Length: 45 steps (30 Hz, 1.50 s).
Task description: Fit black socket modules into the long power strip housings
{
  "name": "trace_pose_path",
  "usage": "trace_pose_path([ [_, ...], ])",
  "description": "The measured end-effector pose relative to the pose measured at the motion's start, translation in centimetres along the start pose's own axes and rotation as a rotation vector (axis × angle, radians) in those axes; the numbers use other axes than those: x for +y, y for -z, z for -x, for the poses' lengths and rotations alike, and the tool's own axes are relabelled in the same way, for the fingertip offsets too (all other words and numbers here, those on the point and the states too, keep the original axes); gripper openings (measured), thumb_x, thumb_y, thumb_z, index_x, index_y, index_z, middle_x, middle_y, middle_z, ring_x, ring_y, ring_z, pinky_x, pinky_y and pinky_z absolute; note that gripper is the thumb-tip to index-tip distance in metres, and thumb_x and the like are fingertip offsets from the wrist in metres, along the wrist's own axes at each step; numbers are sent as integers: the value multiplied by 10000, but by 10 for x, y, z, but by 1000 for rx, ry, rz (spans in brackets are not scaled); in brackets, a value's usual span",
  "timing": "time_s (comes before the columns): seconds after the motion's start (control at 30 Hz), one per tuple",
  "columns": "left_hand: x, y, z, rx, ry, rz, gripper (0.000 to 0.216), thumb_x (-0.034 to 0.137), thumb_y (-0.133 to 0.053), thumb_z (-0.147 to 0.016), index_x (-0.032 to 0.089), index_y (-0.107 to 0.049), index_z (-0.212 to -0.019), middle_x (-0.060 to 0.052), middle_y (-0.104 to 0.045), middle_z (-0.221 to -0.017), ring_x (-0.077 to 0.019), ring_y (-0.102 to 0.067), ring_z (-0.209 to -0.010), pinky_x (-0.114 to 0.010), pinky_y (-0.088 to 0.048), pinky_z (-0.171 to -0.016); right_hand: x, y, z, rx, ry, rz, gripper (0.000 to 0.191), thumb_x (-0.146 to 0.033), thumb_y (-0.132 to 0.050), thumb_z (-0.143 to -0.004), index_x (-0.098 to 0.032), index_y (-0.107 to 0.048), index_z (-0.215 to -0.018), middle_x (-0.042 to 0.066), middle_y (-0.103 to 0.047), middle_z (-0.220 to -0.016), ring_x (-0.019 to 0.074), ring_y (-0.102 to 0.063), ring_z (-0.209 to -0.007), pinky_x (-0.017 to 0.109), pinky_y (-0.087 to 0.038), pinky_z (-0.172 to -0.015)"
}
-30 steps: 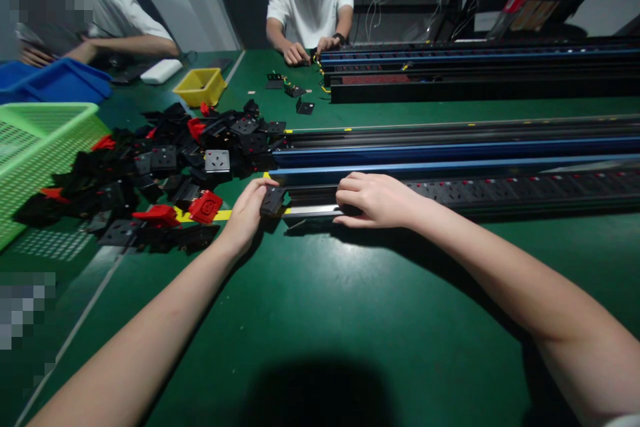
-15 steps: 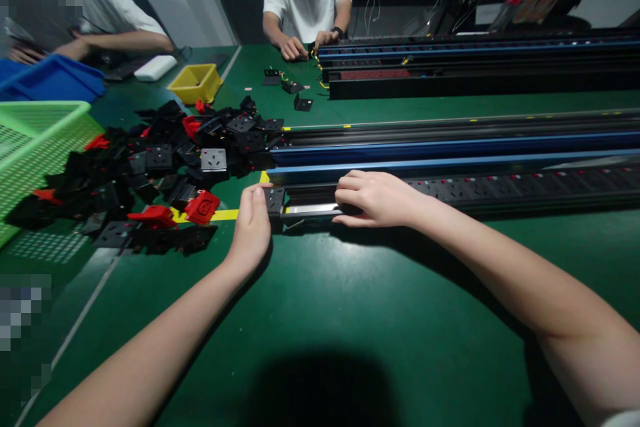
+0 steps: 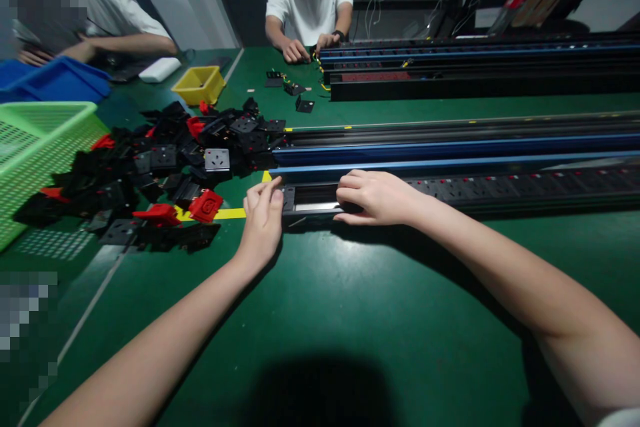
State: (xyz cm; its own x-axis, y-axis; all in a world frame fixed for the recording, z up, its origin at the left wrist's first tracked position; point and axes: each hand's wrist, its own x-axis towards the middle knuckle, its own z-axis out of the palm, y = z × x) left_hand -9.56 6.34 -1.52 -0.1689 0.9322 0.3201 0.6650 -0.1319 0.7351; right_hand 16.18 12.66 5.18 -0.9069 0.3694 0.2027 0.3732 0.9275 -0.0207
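Observation:
A black socket module [image 3: 289,198] sits in the left end of a long black channel rail [image 3: 313,212]. My left hand [image 3: 263,220] is closed at that end, thumb and fingers against the module and covering its left side. Farther right, my right hand [image 3: 373,197] curls over the rail, fingertips bent into its channel; whatever lies under them is hidden. Between the hands, a bare stretch of the channel shows. Beyond my right hand, a row of black sockets with red parts [image 3: 500,183] fills the rail.
Loose black and red socket modules [image 3: 217,160] lie heaped at left, beside a green basket [image 3: 50,147]. A yellow bin [image 3: 200,85] and blue bin [image 3: 65,83] stand behind. Blue rails [image 3: 425,147] run behind mine. A co-worker's hands [image 3: 296,51] work across the table.
My left hand has moved slightly right, and the socket module has slid right along the channel. My right hand has stayed in place. The view has shifted a little.

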Motion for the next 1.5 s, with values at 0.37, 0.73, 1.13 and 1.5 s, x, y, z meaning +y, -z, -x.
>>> trace_pose_path([
  [0.37, -5, 0, -1, -62, -92, -111, 583, 524, -398, -965, 263, -444, -1484, -120, -439, -1343, -300, -389, -1311, -541, -274, -1175, 1, 0, 1, 4, -9, -19, 345, -510, -481, -974, -191, -597, -916, 61, -612, -913, 201, -552, -845, 302, -398, -703],
  [0.73, -1, 0, -3, -147, -140, -118, 585, 500, -339, -984, 279, -377, -1524, -124, -379, -1414, -298, -330, -1352, -541, -252, -1166, -1, 3, 2, 47, -77, -125, 389, -507, -577, -921, -180, -523, -1123, 78, -604, -1069, 191, -605, -828, 287, -436, -646],
  [1.13, 9, 3, 5, -169, -18, 313, 436, 424, -485, -975, 209, -403, -1345, -25, -568, -966, -148, -554, -835, -302, -453, -776, 2, 0, 3, 106, -102, -234, 686, -544, -629, -878, -187, -354, -1394, 145, -563, -1341, 276, -641, -1124, 373, -555, -820],
  [1.5, 19, 7, 7, -314, -34, 407, 281, 453, -421, -1000, 213, -517, -1112, -88, -700, -1073, -217, -661, -1066, -407, -474, -977, 1, 2, 4, 68, -85, -299, 1031, -430, -668, -889, -302, 82, -1585, 82, -478, -1522, 248, -566, -1295, 374, -506, -972],
])
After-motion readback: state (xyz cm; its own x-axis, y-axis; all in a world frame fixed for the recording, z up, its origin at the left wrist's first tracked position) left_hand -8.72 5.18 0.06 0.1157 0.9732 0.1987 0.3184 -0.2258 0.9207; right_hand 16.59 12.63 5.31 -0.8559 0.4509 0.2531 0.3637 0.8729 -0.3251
